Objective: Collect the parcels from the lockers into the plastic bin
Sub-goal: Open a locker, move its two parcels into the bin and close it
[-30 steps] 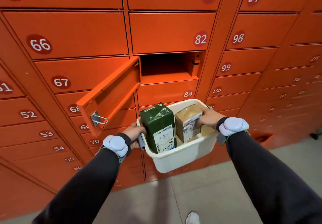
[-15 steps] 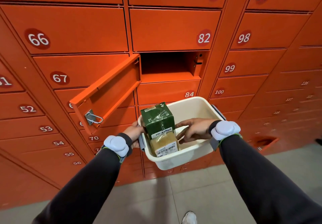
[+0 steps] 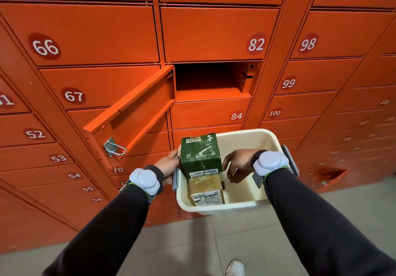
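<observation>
A cream plastic bin [image 3: 231, 206] hangs in front of the orange lockers. My left hand [image 3: 169, 164] grips its left handle. Inside stands a green parcel [image 3: 200, 156] upright at the left, with a smaller brown parcel [image 3: 205, 189] lying just in front of it, label facing me. My right hand [image 3: 236, 165] hovers inside the bin to the right of the green parcel, fingers spread, holding nothing. The open locker [image 3: 211, 78] above number 84 shows only a dark interior, and its door [image 3: 130, 112] swings out to the left.
Closed locker doors numbered 66, 67, 82, 98, 99 and others fill the wall. The open door's metal latch [image 3: 113, 148] juts out near my left wrist. A low locker [image 3: 330, 173] at the right stands open. Grey floor tiles and my white shoe [image 3: 235, 268] lie below.
My right hand lowered the brown parcel into the bin in front of the green one and let it go. The hand now sits free beside the green parcel.
</observation>
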The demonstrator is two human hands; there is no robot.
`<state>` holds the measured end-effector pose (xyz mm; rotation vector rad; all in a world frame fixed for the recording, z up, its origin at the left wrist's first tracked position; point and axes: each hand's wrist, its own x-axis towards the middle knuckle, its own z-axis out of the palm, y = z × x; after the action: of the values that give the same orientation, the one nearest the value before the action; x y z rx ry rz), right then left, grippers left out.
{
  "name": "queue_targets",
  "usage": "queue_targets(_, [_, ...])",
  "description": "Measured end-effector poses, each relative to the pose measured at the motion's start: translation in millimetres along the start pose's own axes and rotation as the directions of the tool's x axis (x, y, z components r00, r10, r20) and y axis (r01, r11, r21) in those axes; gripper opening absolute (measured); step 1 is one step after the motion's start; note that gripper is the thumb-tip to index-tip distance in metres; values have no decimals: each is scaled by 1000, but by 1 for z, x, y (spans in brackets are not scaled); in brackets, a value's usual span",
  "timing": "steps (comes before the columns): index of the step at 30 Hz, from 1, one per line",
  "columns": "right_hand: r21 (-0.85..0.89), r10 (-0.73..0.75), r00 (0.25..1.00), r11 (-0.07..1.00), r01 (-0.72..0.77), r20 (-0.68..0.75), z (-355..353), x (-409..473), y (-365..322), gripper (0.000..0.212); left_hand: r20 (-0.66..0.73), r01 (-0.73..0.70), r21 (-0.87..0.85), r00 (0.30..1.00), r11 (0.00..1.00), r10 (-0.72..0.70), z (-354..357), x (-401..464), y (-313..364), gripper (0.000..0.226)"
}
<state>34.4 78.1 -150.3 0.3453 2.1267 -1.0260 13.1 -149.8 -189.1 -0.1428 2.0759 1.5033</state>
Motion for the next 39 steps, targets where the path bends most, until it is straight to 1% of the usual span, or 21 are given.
queue_targets(2, [-3,-104,991,995,104,-79,-3,-4,-9,24,-2,-42,144,999,989,43,-4,0,0,47])
queue_targets(4, [-46,-276,934,961,272,-227,-7,-9,-22,27,4,-41,170,999,985,41,-8,-3,1,47])
queue_targets(7, [-57,-512,769,844,534,-383,-8,-22,-47,29,-3,-40,131,999,991,40,-14,-6,0,52])
queue_targets(9, [-54,-610,653,748,661,-450,-7,-31,-66,27,17,-31,86,999,996,29,-18,-6,-3,58])
queue_targets(11, [-106,-686,525,652,751,-503,0,-42,-92,21,13,-23,1,1000,1000,23,-23,-9,-5,53])
queue_targets(13, [-205,-765,378,543,815,-522,10,-54,-119,22,22,-13,-63,1000,998,15,-24,-11,-5,48])
queue_targets(14, [-239,-799,325,492,837,-505,16,-61,-131,25,27,-4,-68,1000,998,6,-24,-13,-5,48])
queue_targets(16, [-293,-870,258,399,869,-419,32,-75,-154,27,20,5,-32,1000,999,-5,-27,-15,-7,56])
queue_targets(18, [-377,-920,215,335,864,-327,47,-82,-172,27,9,19,10,1000,1000,-19,-28,-16,-7,61])
queue_targets(20, [-414,-939,218,316,854,-266,59,-86,-185,27,-41,23,44,999,999,-21,-27,-21,-5,49])
queue_targets(23, [-434,-942,272,333,837,-198,71,-84,-191,26,-127,81,173,990,982,-59,-26,-27,-6,36])
queue_targets(26, [-423,-939,260,336,842,-227,74,-81,-187,23,-88,90,194,993,977,-74,-27,-29,-8,28])
queue_targets(27, [-386,-931,254,343,857,-264,74,-81,-185,20,-63,58,174,997,983,-47,-24,-30,-10,25])
queue_targets(29, [-274,-900,266,368,888,-346,70,-81,-182,17,-2,-42,108,999,993,43,-19,-31,-15,38])
queue_targets(31, [-179,-866,297,393,902,-401,65,-80,-178,17,-26,-63,51,998,997,64,-12,-28,-20,50])
queue_targets(32, [-158,-858,303,396,905,-416,62,-80,-174,19,-54,-66,86,996,994,71,-11,-25,-21,51])
queue_targets(33, [-140,-858,302,388,911,-416,59,-81,-171,21,-65,-62,136,995,989,71,-12,-22,-25,48])
queue_targets(35, [-98,-853,318,389,916,-414,52,-83,-163,27,-67,65,178,996,982,-54,-13,-13,-31,31])
queue_targets(36, [-72,-851,327,388,919,-412,47,-84,-158,29,-49,88,180,996,980,-81,-12,-13,-29,27])
queue_targets(38, [8,-843,346,376,926,-413,36,-87,-149,30,-32,34,214,999,976,-28,-3,-18,-17,28])
queue_targets(39, [54,-834,360,373,926,-418,29,-88,-144,28,2,-4,243,1000,970,3,1,-16,-11,17])
